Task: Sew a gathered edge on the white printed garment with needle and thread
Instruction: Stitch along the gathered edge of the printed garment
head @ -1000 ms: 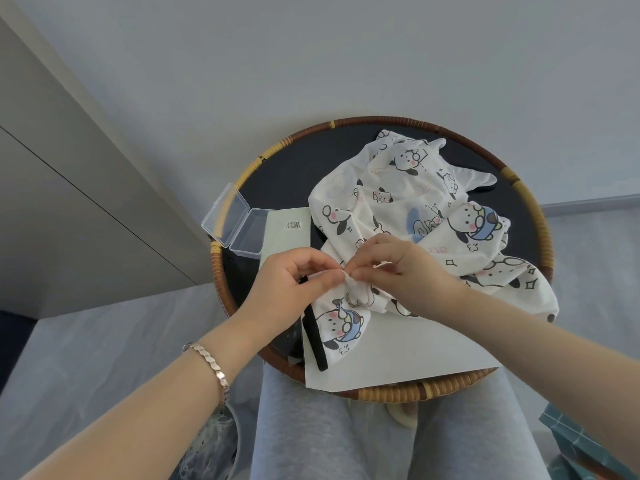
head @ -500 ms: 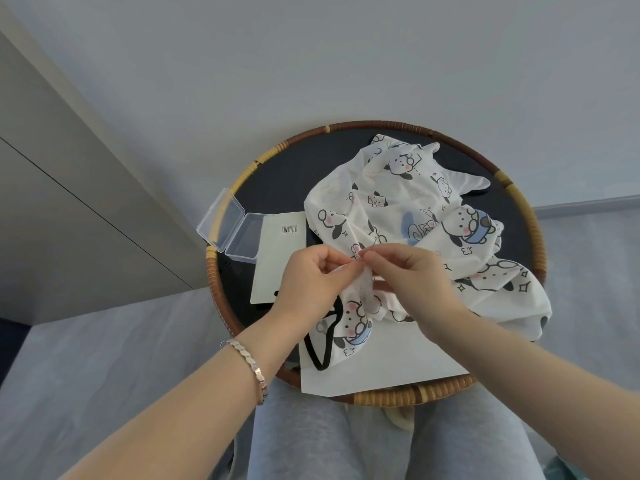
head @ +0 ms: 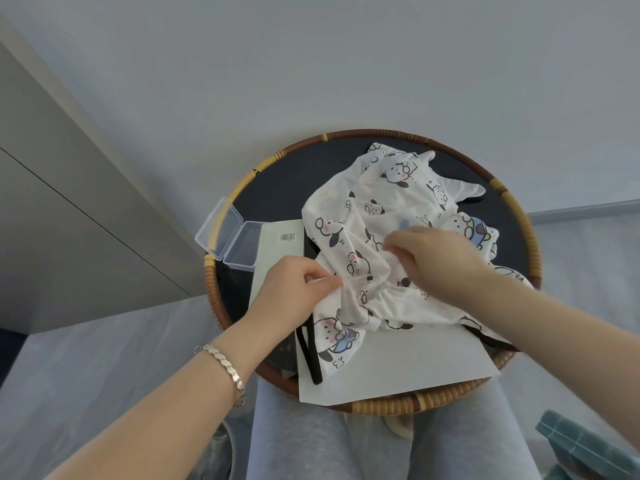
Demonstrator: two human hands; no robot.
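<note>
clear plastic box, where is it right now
In the head view the clear plastic box lies open on the left rim of the round woven tray, touching the pale card beside the garment.

I see thin, matt white printed cloth in the garment (head: 391, 216), lying on a round tray (head: 519, 216) with a woven rattan rim and a dull black inner surface. The hinged box (head: 228, 237) is clear glossy plastic, the sheet (head: 408, 368) under the cloth looks like smooth matt white paper, and my left wrist carries a shiny metal bracelet (head: 225, 368).
</note>
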